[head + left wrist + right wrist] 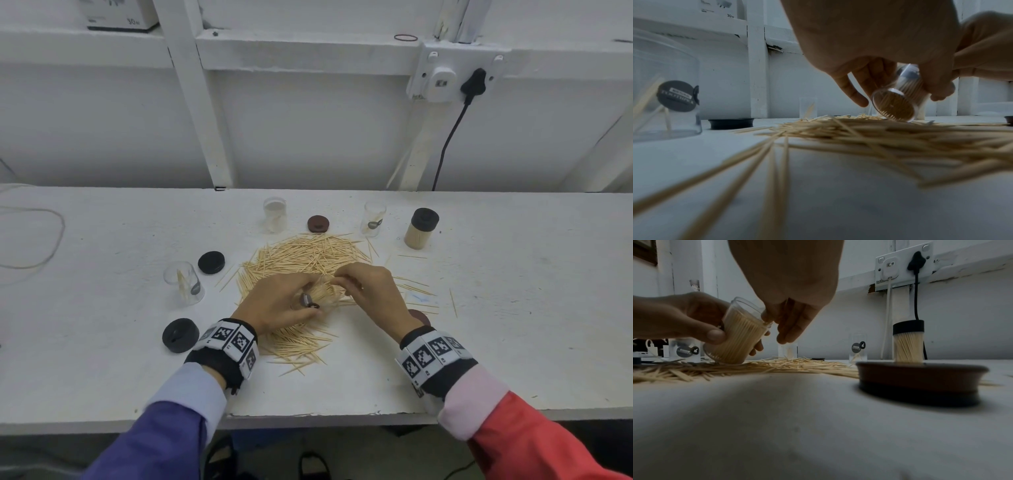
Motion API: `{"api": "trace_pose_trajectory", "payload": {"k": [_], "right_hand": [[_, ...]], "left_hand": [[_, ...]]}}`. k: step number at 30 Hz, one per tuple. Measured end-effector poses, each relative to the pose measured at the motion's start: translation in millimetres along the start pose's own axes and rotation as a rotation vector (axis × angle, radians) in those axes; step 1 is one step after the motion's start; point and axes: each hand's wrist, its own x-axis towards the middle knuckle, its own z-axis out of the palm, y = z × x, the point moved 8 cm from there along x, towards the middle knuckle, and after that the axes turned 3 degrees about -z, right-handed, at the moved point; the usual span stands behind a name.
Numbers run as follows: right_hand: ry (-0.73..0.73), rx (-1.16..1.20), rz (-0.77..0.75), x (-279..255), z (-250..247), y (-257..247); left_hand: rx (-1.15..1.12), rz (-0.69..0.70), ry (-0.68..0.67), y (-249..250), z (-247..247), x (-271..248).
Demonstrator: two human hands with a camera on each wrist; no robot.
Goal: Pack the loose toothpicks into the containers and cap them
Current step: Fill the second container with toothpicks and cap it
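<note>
A heap of loose toothpicks [308, 257] lies mid-table. My left hand [310, 296] grips a clear container [327, 295] packed with toothpicks and tilts it over the heap, its base low and its mouth toward my right hand. In the left wrist view its round base [898, 105] shows full of toothpick ends. My right hand [342, 279] is at the mouth. In the right wrist view its thumb and forefinger meet on the container [737, 340] at the rim, and the other fingers [789, 331] hang down. Whether they hold toothpicks is hidden.
Three nearly empty clear containers stand around the heap [275, 215] [374, 218] [184, 287]. A full black-capped one [420, 228] is at the back right. Loose caps: black [211, 262] [180, 334], brown [318, 223] and one by my right wrist [920, 381]. A wall socket's cable [445, 144] hangs behind.
</note>
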Motion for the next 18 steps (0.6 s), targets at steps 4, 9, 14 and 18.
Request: {"api": "trace_pose_trajectory", "payload": {"k": [4, 9, 14, 18], "right_hand": [[-0.003, -0.027, -0.085, -2.8, 3.2, -4.1], [0.037, -0.166, -0.215, -2.0, -0.4, -16.2], [0.062, -0.045, -0.164, -1.2, -4.9, -14.8], [0.05, -0.205, -0.007, -0.3, -8.0, 0.5]], "left_hand": [[-0.007, -0.044, -0.004, -2.1, -0.7, 0.7], [-0.02, -0.07, 0.007, -6.7, 0.9, 0.6], [-0.023, -0.105, 0.006, -10.5, 1.9, 0.3], [0.021, -0.226, 0.078, -18.0, -7.8, -0.3]]}}
